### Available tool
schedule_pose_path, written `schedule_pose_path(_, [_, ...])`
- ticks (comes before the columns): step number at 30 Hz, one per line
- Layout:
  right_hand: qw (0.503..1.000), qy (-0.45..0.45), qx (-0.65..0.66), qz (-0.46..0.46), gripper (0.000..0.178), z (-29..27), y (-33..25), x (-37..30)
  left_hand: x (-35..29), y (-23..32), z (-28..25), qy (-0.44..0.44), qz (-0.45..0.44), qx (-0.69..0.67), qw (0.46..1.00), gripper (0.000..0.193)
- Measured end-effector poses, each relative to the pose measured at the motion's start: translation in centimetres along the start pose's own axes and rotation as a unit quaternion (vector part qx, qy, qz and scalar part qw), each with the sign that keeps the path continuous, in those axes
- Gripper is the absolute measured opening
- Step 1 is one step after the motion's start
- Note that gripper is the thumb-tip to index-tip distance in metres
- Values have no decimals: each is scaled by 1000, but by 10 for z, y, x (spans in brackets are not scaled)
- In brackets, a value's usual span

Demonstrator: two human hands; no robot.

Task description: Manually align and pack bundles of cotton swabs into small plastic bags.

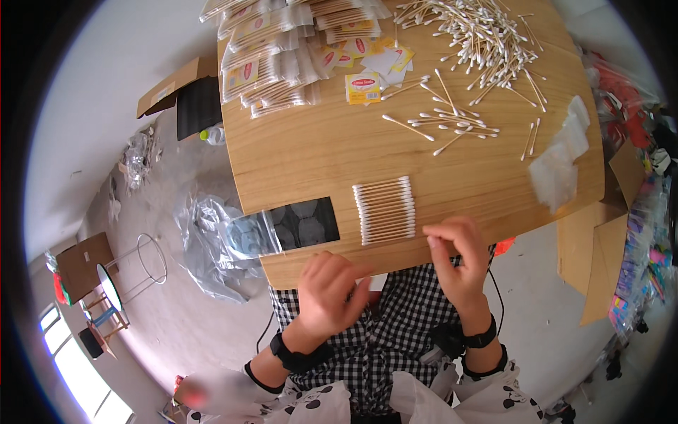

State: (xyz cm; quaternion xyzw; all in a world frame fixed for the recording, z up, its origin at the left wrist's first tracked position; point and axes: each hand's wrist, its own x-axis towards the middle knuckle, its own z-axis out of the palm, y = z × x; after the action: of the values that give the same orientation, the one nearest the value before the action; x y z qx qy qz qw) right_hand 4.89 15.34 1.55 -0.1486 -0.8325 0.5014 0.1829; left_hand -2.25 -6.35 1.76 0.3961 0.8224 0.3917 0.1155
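A tidy row of white-tipped wooden cotton swabs [385,210] lies squared up on the round light-wood bench [311,152], set side by side as if counted out for bagging. Just left of that row lies a clear plastic sleeve [282,227] on a dark card, seemingly empty. Below the row, the left hand [330,291] curls loosely and the right hand [458,256] presses its fingertips together; I cannot tell whether either grip holds anything. Beyond the row sit loose swabs [480,35] and filled swab packets [282,49].

One neat row of cotton swabs [385,210], one loose heap [480,32], two hands [332,286].
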Motion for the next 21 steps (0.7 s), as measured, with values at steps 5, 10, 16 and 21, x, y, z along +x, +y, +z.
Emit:
schedule_pose_path(5, [997,-57,-45,-3,18,1,3,-15,2,10,14,14,-13,81,997,39])
schedule_pose_path(10, [998,-44,-47,19,16,0,2,-15,10,16,19,12,-27,105,994,43])
schedule_pose_path(16, [998,-21,-50,27,13,-7,3,-13,-2,28,19,-55,42,67,995,49])
schedule_pose_path(21, [998,6,-32,50,18,-7,7,-8,29,29,26,-26,-6,149,988,87])
